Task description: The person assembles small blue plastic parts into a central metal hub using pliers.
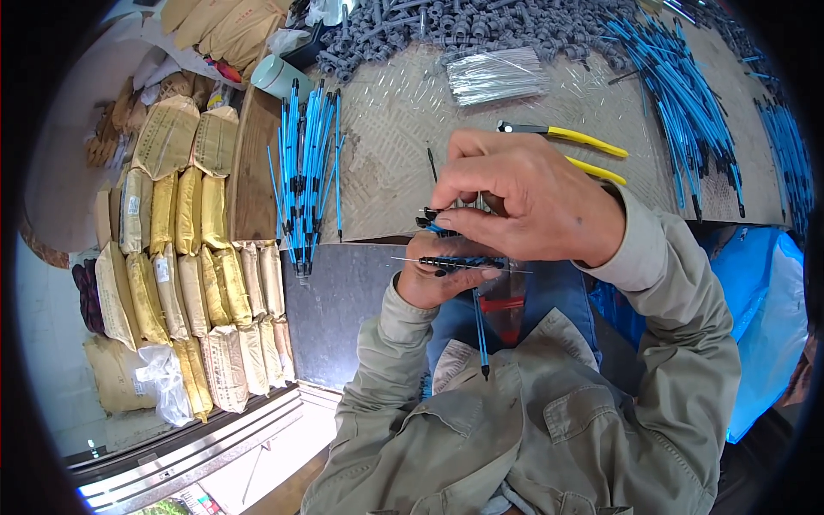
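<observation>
My left hand (422, 281) is closed around a black plastic strip (463, 263) with a thin metal wire through it or along it. Thin blue rods (481, 330) with black ends hang below that hand toward my lap. Just above, my right hand (541, 193) pinches with thumb and index finger at a small black plastic part (426, 218). Its other fingers are curled, and what lies behind them is mostly hidden. Beyond the right hand lie pincers with yellow handles (592, 140), partly covered by it.
A bundle of thin metal pins (498, 75) lies on the worktable (386, 120). Grey plastic fittings (481, 26) are heaped behind it. Blue rods lie in a left bundle (305, 163) and a right pile (682, 103). Yellow and tan packages (176, 257) stand at the left.
</observation>
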`<state>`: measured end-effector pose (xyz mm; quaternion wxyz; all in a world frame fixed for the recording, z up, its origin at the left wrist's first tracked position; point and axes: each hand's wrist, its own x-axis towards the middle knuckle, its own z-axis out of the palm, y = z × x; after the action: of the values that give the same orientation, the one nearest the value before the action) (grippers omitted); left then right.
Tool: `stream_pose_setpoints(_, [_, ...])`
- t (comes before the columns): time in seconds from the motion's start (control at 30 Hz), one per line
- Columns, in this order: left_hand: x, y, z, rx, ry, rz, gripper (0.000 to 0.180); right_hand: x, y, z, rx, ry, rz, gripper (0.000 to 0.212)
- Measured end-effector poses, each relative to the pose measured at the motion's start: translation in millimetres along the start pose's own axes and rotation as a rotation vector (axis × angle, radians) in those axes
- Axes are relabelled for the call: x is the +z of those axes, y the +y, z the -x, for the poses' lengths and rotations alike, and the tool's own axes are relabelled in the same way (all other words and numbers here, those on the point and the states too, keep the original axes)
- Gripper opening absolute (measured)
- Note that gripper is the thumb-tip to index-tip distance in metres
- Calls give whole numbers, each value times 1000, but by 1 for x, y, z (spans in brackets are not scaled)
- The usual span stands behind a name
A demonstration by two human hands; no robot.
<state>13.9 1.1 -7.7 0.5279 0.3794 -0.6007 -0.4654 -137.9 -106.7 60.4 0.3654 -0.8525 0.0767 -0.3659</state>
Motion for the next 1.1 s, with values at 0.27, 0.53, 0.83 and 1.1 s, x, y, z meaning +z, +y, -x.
stream_pose_setpoints(0.27, [-17, -8, -2, -42, -141, 18, 23, -4, 6, -3, 201, -241, -291, 17])
stream_pose_setpoints(0.53, [-16, -6, 1, -15, -69, 52, 22, 4, 0, -7, 22, -128, -32, 16])
stream_pose_setpoints(0.83, [-11, -5, 5, -39, 5, 50, 22, 6, -11, -11, 12, -99, 89, 14])
stream_pose_setpoints(1.1, [-2, 6, -17, -166, -130, 104, 29, -40, -24, 22, 189, 36, 202, 15])
